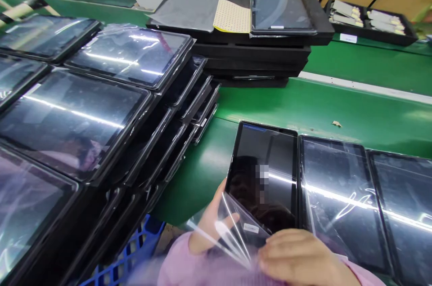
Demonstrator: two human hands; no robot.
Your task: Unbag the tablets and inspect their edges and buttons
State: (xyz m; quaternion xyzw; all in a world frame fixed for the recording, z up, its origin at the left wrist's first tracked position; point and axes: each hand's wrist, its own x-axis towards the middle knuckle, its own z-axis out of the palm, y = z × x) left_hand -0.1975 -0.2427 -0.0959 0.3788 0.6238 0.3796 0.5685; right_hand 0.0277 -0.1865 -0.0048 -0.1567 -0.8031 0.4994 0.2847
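Note:
A black tablet [265, 173] lies upright on the green bench [337, 101] right in front of me, its near end partly inside a clear plastic sleeve [232, 232]. My left hand [211, 223] pinches the sleeve's left edge at the tablet's lower left corner. My right hand [300, 256] rests with curled fingers on the tablet's near edge, over the sleeve. Both wrists wear pink cuffs.
Two more bagged tablets [337, 200] lie side by side to the right. Stacks of bagged tablets [101, 97] fill the left side above a blue crate [138, 250]. Black foam trays [256, 52] with a tablet and a yellow sheet [232, 18] stand behind. A parts tray [371, 23] sits far right.

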